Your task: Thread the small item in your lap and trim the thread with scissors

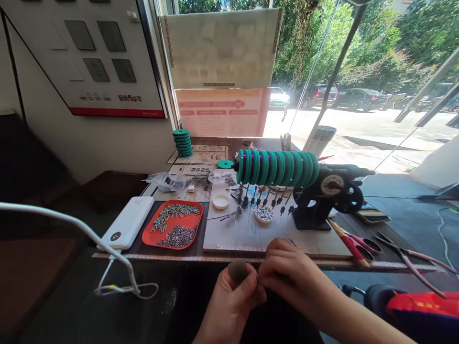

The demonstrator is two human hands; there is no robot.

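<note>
My left hand point(239, 292) and my right hand point(289, 270) meet low in front of the board. Both have their fingers pinched together at one spot; whatever lies between the fingertips is too small or hidden to make out. A dark grey cover point(237, 271) sits on a finger of my left hand. Just beyond them is the pale board point(229, 236), bearing a small dish of silvery beads point(264, 214), a white lid point(220, 200) and thin dark wires point(231, 215). Left of it, an orange tray point(146, 236) holds metal tubes point(181, 209) and small metal pieces point(177, 236).
A black hand-cranked device point(311, 205) carries a row of green discs point(278, 168) with dark pieces hanging below. Red-handled scissors point(364, 242) and pliers point(412, 260) lie right. Left are a white power bank point(131, 220) and cable point(79, 227); stacked green discs point(182, 142) stand behind.
</note>
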